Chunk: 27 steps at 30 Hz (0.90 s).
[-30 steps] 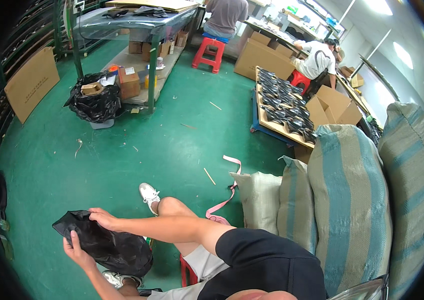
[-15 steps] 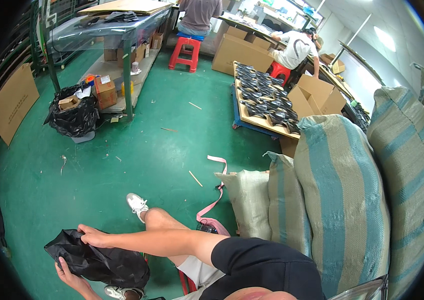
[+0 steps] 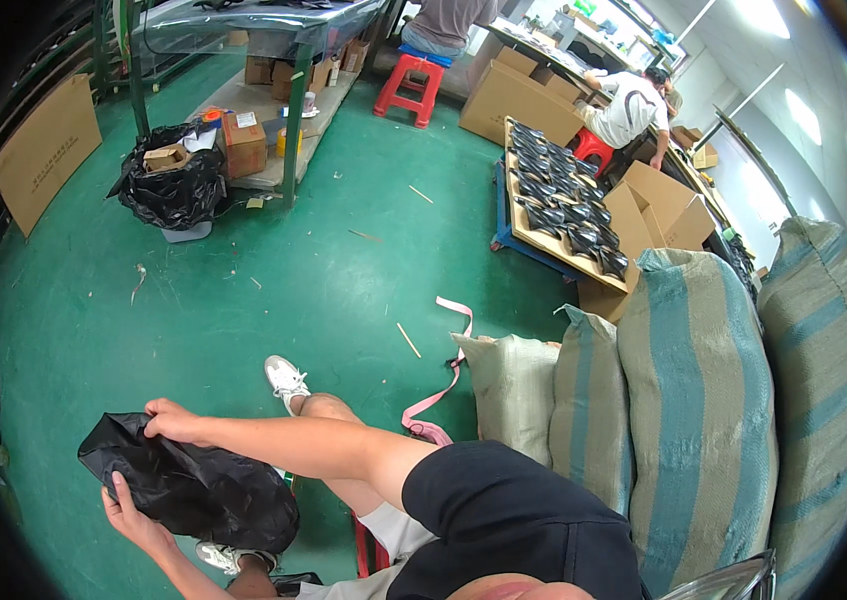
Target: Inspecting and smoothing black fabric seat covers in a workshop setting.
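Note:
A large black bag (image 3: 204, 490) of thin, creased, dull material hangs at the lower left, beside my legs. My right hand (image 3: 172, 420) reaches across from the right and pinches its upper edge. Lower down, my left hand (image 3: 132, 518) grips the bag's near left side, with the thumb upright against the outside. Between the hands the bag's top end is spread wide, and its body bulges toward my knees. What is inside the bag, if anything, cannot be seen. The fingers behind the material are partly hidden.
Striped woven sacks (image 3: 699, 400) stand upright at the right. A pink strap (image 3: 434, 400) lies on the green floor. Farther off are a loaded trolley (image 3: 554, 200), a lined waste bin (image 3: 169, 180), a flat cardboard sheet (image 3: 47, 150) and two seated people.
My view has turned, so most of the room sits farther right. Both hands and the bag's top end have shifted slightly up and left in the picture, still gripped.

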Tool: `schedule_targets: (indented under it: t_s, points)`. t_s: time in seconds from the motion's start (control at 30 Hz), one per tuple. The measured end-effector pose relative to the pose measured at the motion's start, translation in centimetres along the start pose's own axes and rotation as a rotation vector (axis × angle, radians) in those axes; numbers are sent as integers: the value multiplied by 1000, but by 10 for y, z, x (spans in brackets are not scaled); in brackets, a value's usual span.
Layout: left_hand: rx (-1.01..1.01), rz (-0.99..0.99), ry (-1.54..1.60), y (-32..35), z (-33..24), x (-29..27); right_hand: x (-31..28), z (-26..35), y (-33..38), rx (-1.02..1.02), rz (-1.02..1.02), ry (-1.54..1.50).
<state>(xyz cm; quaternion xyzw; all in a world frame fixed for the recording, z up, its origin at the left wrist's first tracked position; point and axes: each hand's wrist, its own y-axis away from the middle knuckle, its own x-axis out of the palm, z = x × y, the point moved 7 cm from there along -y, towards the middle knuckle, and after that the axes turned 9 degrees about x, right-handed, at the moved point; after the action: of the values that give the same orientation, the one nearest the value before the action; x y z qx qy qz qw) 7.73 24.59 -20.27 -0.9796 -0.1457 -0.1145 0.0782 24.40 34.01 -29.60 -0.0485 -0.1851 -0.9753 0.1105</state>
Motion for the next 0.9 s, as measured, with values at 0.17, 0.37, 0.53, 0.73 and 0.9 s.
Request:
schedule_targets:
  t_s: [0.17,0.37,0.53,0.73,0.9]
  points:
    - [-73,-231,56,-21,-1,-43,-22,13,-2,18,50,-388]
    - [-102,-347,92,-23,-6,-85,-25,20,11,81,190,-554]
    - [-118,-223,136,-23,13,-81,-35,19,14,86,152,-527]
    - [-55,-253,49,-28,16,-83,-37,19,10,44,115,-478]
    - [9,-325,25,-27,-1,-90,-22,18,4,68,137,-519]
